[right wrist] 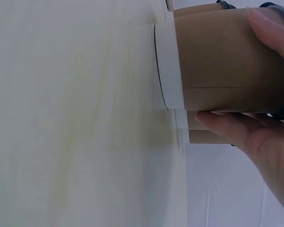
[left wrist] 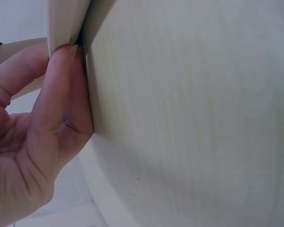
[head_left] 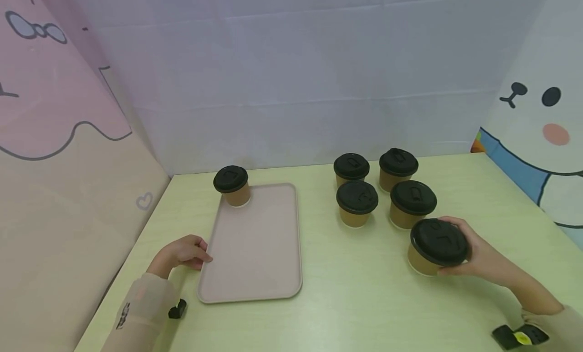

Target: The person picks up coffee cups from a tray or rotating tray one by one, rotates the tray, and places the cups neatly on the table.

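Note:
My left hand [head_left: 185,252] pinches the left edge of a pale pinkish-beige tray [head_left: 255,261]; in the left wrist view the thumb and fingers [left wrist: 49,94] close on the tray's rim [left wrist: 66,21]. On the tray's far left corner stands a brown paper cup [head_left: 238,196] with a black lid, upright. My right hand [head_left: 473,253] grips another lidded paper cup [head_left: 438,243] from its right side, thumb and fingers around the brown wall. In the right wrist view, the held cup's base [right wrist: 169,66] is right at the table surface.
Several more black-lidded cups stand grouped behind the held one, the nearest being a cup [head_left: 412,202] just beyond it and a cup [head_left: 357,202] to its left. The pale yellow table [head_left: 346,291] ends at a white back wall [head_left: 296,88], with printed panels on both sides.

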Tool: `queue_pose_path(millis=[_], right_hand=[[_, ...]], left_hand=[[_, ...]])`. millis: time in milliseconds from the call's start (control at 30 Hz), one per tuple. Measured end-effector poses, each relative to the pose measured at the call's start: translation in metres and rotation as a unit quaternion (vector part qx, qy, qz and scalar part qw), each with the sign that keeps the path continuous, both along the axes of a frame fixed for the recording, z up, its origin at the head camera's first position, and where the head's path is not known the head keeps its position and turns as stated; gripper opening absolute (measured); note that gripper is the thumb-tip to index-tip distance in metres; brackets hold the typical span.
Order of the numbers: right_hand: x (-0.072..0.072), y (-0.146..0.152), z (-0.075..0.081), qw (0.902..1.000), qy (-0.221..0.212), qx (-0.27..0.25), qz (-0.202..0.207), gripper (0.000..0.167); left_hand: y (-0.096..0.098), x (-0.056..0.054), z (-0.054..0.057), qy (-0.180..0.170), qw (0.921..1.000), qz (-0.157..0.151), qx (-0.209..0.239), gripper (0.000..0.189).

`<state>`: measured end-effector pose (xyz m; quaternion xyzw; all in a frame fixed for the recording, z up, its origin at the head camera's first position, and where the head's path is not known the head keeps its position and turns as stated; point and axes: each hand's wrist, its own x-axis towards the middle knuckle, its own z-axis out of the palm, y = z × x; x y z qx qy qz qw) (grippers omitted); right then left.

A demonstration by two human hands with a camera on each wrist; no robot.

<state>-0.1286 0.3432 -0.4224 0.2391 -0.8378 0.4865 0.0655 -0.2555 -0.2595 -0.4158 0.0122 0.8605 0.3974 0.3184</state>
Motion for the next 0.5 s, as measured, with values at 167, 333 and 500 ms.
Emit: queue_pose_path(millis=[167,333,500], right_hand=[[-0.0009,0.0002,-0.0001,1.0,0.004,0.004,0.0,0.108],[-0.0013,0.0004,0.0011,0.9999,0.01,-0.002,0.008,0.108],[-0.0031,0.0052,0.0005,0.9983,0.009,-0.039,0.041,0.108]], left_hand=[[0.0,-0.0002,-0.0002,-0.002,1.0,-0.002,0.0,0.018],[-0.0002,-0.0006,-0.0007,-0.001,1.0,-0.002,-0.001,0.018],[0.0001,-0.0006,-0.0002,-0.002,1.0,-0.003,-0.001,0.017]])
